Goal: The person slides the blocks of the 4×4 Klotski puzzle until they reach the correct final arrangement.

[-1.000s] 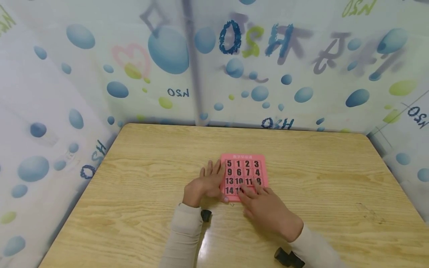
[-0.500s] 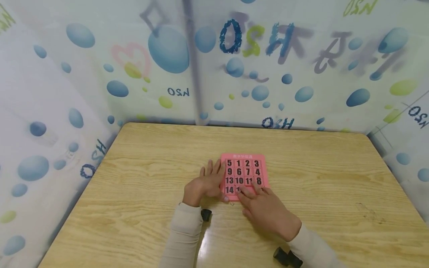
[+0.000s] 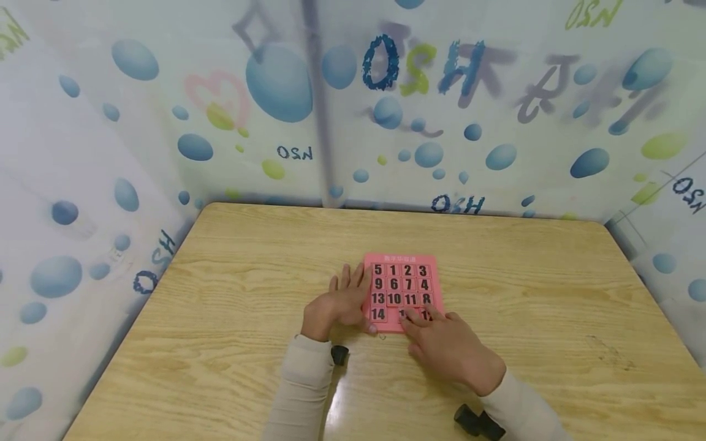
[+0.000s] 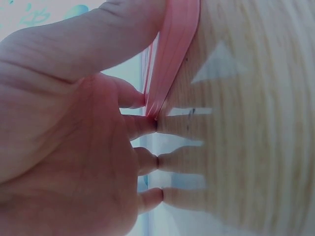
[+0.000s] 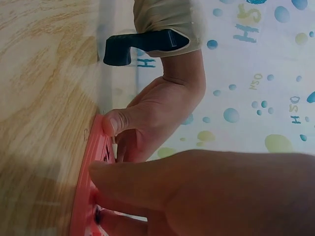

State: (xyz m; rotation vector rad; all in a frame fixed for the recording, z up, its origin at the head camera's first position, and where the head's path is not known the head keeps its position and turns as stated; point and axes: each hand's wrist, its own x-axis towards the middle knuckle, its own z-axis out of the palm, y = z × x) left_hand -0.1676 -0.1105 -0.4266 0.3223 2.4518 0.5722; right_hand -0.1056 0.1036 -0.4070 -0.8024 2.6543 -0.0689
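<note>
A pink sliding number puzzle (image 3: 401,259) lies flat on the wooden table, its black-numbered tiles in four columns. My left hand (image 3: 342,305) rests along its left side with fingers spread. In the left wrist view, the fingertips touch the table and the thumb lies against the puzzle's edge (image 4: 172,54). My right hand (image 3: 455,354) reaches in from the lower right, its fingertips on the bottom-row tiles and partly covering their numbers. A bare pink slot (image 3: 393,315) shows just right of tile 14 (image 3: 377,314). From the right wrist, the thumb (image 5: 110,172) hovers beside the puzzle's near edge.
The wooden table (image 3: 248,263) spreads out on all sides of the puzzle. A patterned curtain wall (image 3: 353,122) stands behind its far edge. Black camera mounts are strapped at the left wrist (image 3: 339,354) and right wrist (image 3: 478,422).
The tile beside 14 has slid right into the third column, leaving the slot in the second column. My right hand has shifted slightly right with it. The left hand has stayed in place.
</note>
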